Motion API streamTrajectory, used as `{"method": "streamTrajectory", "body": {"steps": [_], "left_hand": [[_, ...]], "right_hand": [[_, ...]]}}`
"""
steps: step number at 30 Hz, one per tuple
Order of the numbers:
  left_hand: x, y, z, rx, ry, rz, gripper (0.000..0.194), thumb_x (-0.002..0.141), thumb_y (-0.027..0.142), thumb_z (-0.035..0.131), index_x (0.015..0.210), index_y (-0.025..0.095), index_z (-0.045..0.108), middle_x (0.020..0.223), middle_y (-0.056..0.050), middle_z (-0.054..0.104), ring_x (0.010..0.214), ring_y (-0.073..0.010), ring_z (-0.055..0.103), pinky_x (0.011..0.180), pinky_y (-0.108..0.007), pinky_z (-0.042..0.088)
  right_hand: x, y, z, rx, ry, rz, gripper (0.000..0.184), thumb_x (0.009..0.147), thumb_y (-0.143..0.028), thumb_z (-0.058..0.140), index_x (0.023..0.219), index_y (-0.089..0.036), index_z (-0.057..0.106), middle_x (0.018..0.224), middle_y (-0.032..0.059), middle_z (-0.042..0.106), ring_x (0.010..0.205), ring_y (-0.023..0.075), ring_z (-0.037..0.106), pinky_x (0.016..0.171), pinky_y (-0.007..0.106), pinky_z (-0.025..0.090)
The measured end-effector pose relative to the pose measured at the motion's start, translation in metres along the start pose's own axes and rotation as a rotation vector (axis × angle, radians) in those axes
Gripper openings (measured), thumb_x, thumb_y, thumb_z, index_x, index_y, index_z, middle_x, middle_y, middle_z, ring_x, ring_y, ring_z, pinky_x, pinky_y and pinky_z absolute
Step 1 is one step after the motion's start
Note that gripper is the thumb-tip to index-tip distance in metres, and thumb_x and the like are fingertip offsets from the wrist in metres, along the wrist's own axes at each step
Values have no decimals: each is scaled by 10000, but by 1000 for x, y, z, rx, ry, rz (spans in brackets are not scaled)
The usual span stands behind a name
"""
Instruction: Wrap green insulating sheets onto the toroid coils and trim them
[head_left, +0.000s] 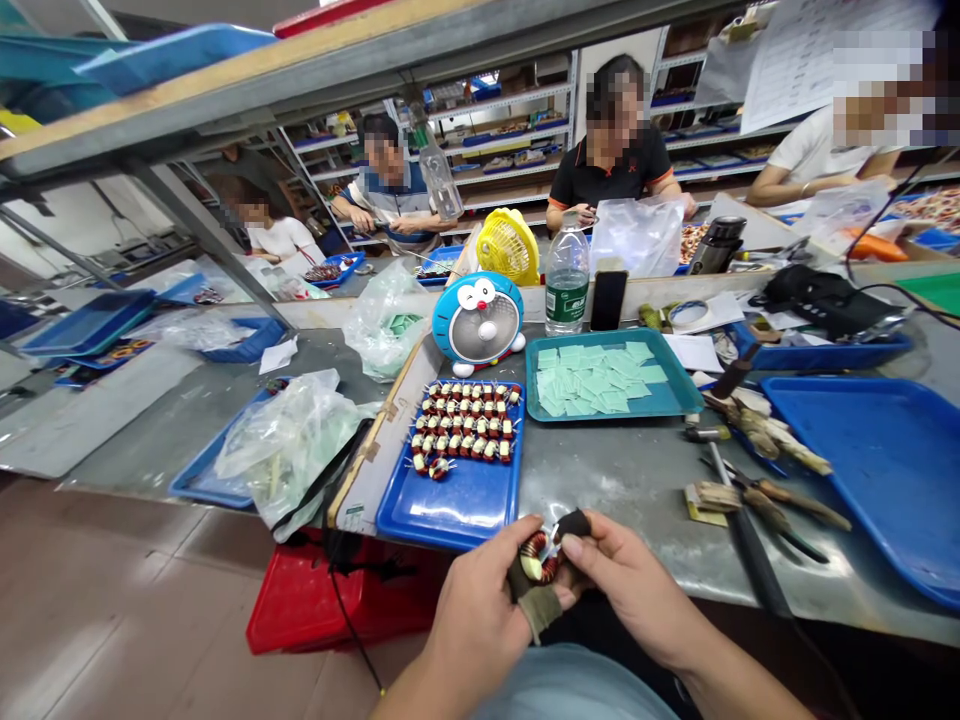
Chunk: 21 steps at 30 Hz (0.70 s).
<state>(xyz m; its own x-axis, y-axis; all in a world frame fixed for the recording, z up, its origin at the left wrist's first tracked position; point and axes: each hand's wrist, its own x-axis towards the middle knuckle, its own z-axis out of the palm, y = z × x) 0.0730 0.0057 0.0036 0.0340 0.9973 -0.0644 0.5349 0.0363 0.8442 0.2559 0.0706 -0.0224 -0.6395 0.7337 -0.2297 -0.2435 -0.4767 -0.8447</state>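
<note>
1. Wound coil point(532, 548): bottom centre of the frame, between both hands, raised in front of the counter point(600, 470) edge, apart from the blue tray point(450, 512).
2. Left hand point(487, 590): grip drawn in, thumb and fingers closed round the coil's left side.
3. Right hand point(619, 565): grip also pinched in at the coil's right side, dark finger cover point(574, 523) at its upper edge. Exact contact on the pale piece point(551, 543) at the ring's middle: cannot tell.
4. Doing it well, my judgement: steady the ring with the left, make small adjustments with the right.
5. Press through covered fingertips; pale piece looks thin, could bend if pushed askew.
6. Go easy on the copper turns; scraping could shift or scratch them.
7. Compare with the finished-looking coils point(465, 425) rowed in the tray, centre of frame.
8. Hammer point(750, 545) and pliers point(776, 520) lie right of centre, untouched; finger pressure seems enough.
</note>
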Motion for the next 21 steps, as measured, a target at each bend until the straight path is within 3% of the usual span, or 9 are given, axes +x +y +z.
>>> {"method": "streamTrajectory", "body": {"steps": [8,13,21], "left_hand": [[4,0,-5,110,24,76,555,865,404,741,1358,217,567,1285,-106,696,1145,-243,686,1022,-346,542],[5,-1,-6,259,7,99,582,885,453,703,1373,203,505,1277,-122,688,1145,-270,676,1003,-404,545],[8,4,-14,201,-115,172,451,906,321,650,1319,260,482,1197,-54,690,1050,-225,680,924,-362,543]], "right_hand": [[1,1,-2,-68,8,-18,256,979,-427,629,986,-172,653,902,30,717,744,123,633,719,257,511],[-1,3,1,-125,21,-46,241,996,-410,609,1005,-176,665,942,29,703,875,147,641,795,260,499],[3,-9,-10,-178,-53,-46,246,955,-404,668,1028,-170,663,939,30,683,877,173,615,809,309,492]]}}
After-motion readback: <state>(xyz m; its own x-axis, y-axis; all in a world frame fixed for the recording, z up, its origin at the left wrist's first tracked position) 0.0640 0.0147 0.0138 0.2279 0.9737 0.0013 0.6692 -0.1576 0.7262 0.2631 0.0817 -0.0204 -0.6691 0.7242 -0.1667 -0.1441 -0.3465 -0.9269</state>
